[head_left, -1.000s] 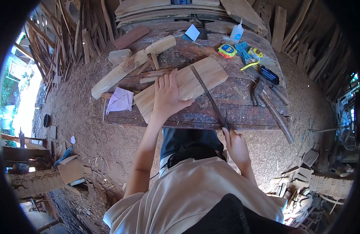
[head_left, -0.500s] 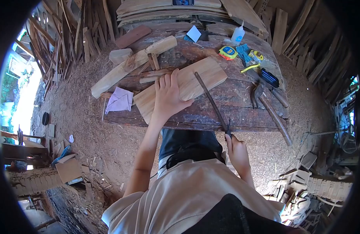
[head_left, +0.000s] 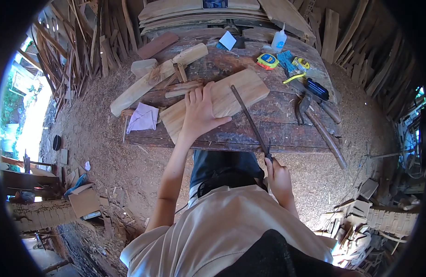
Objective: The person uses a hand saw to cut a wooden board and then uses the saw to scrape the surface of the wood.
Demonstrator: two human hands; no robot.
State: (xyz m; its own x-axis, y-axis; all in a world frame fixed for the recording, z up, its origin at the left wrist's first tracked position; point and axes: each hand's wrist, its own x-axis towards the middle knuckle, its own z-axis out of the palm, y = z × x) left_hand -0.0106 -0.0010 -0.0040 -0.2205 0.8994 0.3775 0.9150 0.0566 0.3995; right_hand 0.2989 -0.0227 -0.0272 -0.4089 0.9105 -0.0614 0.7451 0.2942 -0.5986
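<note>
A pale wooden board (head_left: pixel 243 90) lies slantwise on the workbench. My left hand (head_left: pixel 200 115) rests on top of it, pressing, with fingers spread towards its far edge and the thumb stretched out to the right. Below the bench's front edge, my right hand (head_left: pixel 280 177) is closed round the handle of a long, dark hand saw (head_left: pixel 250 119). Its narrow blade appears almost edge-on and runs across the board's near edge, with the tip over the board's top face. Whether the teeth are in a cut cannot be made out.
On the workbench (head_left: pixel 287 134) are a hammer (head_left: pixel 326 138), a tape measure (head_left: pixel 268 61), a white bottle (head_left: pixel 279 39), a folded lilac cloth (head_left: pixel 142 117) and a long timber piece (head_left: pixel 143 87). Stacked planks (head_left: pixel 199 17) stand behind. Wood scraps (head_left: pixel 351 226) lie at lower right.
The view has shifted slightly. Both hands, the board and the hand saw keep almost the same places relative to each other.
</note>
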